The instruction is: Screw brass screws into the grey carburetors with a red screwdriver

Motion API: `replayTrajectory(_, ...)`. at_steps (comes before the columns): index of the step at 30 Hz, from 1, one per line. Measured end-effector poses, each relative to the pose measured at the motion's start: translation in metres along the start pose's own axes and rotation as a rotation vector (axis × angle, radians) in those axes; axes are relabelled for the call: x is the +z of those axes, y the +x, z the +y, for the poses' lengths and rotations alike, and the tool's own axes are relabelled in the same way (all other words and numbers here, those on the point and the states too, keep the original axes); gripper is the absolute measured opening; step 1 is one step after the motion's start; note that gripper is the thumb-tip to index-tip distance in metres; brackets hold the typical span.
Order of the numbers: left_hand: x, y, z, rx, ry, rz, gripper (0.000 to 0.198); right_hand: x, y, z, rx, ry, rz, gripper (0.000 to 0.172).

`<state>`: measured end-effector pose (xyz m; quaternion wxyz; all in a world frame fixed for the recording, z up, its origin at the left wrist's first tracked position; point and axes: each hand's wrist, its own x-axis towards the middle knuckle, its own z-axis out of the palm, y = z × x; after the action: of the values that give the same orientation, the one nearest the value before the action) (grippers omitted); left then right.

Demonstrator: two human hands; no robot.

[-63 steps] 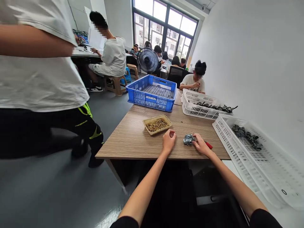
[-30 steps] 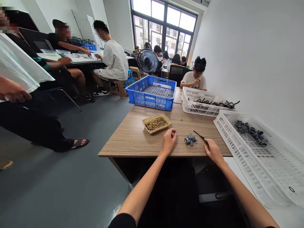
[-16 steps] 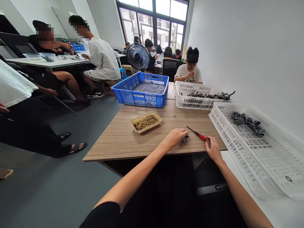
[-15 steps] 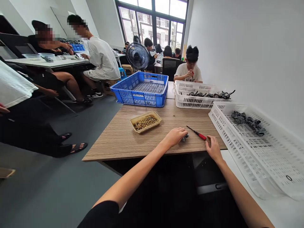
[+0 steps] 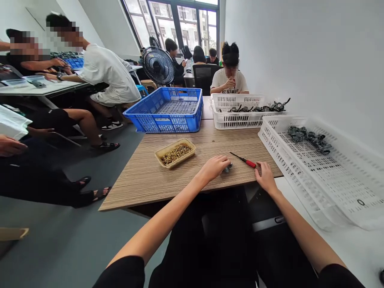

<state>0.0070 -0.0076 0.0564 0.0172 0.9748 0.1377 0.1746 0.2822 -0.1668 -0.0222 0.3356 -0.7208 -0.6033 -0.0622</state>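
Note:
My left hand (image 5: 213,168) curls over a small grey metal part (image 5: 228,167) near the front of the wood-grain table (image 5: 141,184). Most of that part is hidden under the fingers, so its exact kind does not show. My right hand (image 5: 266,177) rests at the table's front right edge with thumb and fingers apart, holding nothing. Just beyond its fingertips lies a screwdriver (image 5: 244,160) with a red handle and a dark shaft pointing away to the left. A shallow cream tray (image 5: 186,160) full of brass-coloured screws (image 5: 177,154) sits to the left.
A blue crate (image 5: 168,122) stands at the table's far left. Two white baskets, a far one (image 5: 234,122) and a near one (image 5: 288,168), hold dark grey parts on the right. Opposite sits a person (image 5: 229,84); others sit at tables by a fan (image 5: 158,66).
The whole view has shifted, so the table and hands appear slightly further left. Both hands keep about the same places on the table, and the screwdriver lies as before.

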Motion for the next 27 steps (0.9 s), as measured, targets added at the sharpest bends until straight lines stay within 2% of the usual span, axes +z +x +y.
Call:
replayTrajectory(9,0.0084,-0.0038,0.0012,-0.021,0.012,-0.002,0.024,0.0008,0.0002,0.0004,-0.011,-0.009,0.011,0.033)
replayTrajectory(17,0.0092,-0.0055,0.0072,-0.006,0.077,-0.011,0.024,0.0008,0.0003,0.0000,-0.002,-0.015,0.014,0.033)
replayTrajectory(22,0.0089,-0.0079,0.0057,-0.032,0.072,0.026,0.022,0.0004,-0.0001,0.0009,-0.012,-0.025,0.010,0.033)
replayTrajectory(27,0.0088,-0.0072,0.0041,-0.031,0.070,0.013,0.023,0.0008,-0.0005,0.0013,-0.008,-0.036,0.005,0.034)
